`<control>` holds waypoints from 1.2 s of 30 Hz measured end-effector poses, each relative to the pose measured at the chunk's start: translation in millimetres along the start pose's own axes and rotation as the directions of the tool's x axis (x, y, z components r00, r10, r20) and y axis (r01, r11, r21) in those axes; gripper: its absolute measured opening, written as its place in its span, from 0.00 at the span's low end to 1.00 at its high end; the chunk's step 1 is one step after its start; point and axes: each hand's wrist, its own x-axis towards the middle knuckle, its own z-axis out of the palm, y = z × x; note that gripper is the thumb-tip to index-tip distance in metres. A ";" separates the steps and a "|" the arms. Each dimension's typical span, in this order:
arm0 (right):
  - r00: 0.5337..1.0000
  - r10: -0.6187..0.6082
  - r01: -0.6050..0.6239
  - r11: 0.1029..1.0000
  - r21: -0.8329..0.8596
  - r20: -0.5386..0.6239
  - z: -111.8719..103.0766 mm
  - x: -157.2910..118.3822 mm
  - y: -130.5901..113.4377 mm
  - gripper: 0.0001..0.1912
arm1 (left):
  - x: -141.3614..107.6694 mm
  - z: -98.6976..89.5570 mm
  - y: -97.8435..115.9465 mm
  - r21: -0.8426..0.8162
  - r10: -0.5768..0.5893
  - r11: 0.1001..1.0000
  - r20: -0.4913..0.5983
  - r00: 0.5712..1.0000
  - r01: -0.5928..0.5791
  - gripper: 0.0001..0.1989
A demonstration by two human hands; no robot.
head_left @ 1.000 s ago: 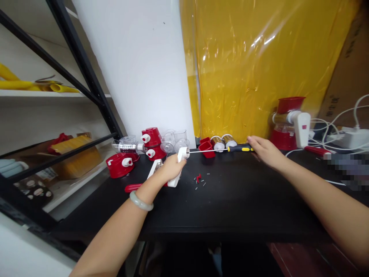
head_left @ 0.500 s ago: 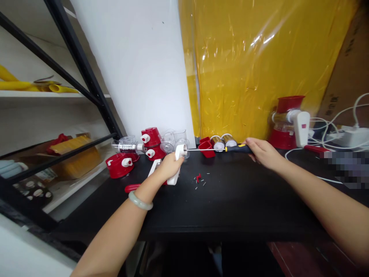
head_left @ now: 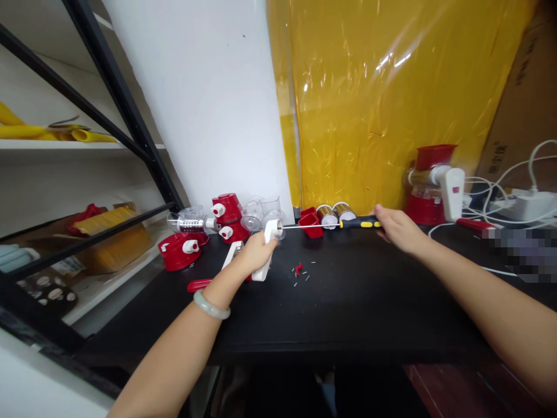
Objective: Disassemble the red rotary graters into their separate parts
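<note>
Our left hand (head_left: 255, 252) clamps the white crank handle (head_left: 266, 251) above the worktop (head_left: 348, 302); our right hand (head_left: 398, 229) grips the screwdriver (head_left: 348, 223), tip at the handle.

A small assembly workshop: a black workbench (head_left: 348, 307) across the lower frame holds scattered red and white plastic parts (head_left: 204, 232), metal shelving (head_left: 108, 104) stands at left, and yellow plastic sheeting (head_left: 391, 98) hangs at upper right.
</note>
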 end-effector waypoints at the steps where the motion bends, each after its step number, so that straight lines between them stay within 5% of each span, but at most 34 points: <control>1: 1.000 -0.022 0.022 0.998 -0.063 -0.006 -0.5 0.3 -0.7 0.27 | 0.4 -0.5 -0.3 0.005 -0.002 1.000 -0.008 1.000 0.002 0.12; 8: 0.970 -0.209 0.207 0.978 -0.026 -0.126 0.4 0.5 -8.6 0.19 | 4.4 -2.5 -3.9 -0.004 -0.032 0.999 -0.061 0.998 0.031 0.10; 16: 0.989 -0.062 0.096 0.963 0.253 -0.138 0.3 -5.6 -4.5 0.32 | -1.1 5.8 1.0 0.068 0.064 0.996 -0.010 0.998 -0.064 0.11; 21: 0.982 -0.062 0.100 0.971 0.217 -0.177 -0.2 -3.7 -8.6 0.17 | -1.3 7.2 -0.2 0.012 0.028 1.000 0.028 0.999 -0.029 0.11; 27: 0.982 -0.068 0.144 0.869 0.473 -0.174 3.8 -2.7 -15.1 0.23 | 0.8 10.3 -3.3 -0.087 0.002 0.996 0.060 0.998 0.003 0.09; 33: 0.991 -0.003 0.023 0.988 0.153 -0.130 -3.8 -6.0 -18.0 0.26 | -1.0 11.4 -0.7 -0.024 0.028 0.999 0.056 0.998 -0.026 0.12; 36: 0.991 -0.010 0.024 0.994 0.104 -0.132 -3.1 -4.3 -14.5 0.18 | 0.1 9.5 -2.1 -0.046 0.012 0.999 0.051 0.999 -0.009 0.10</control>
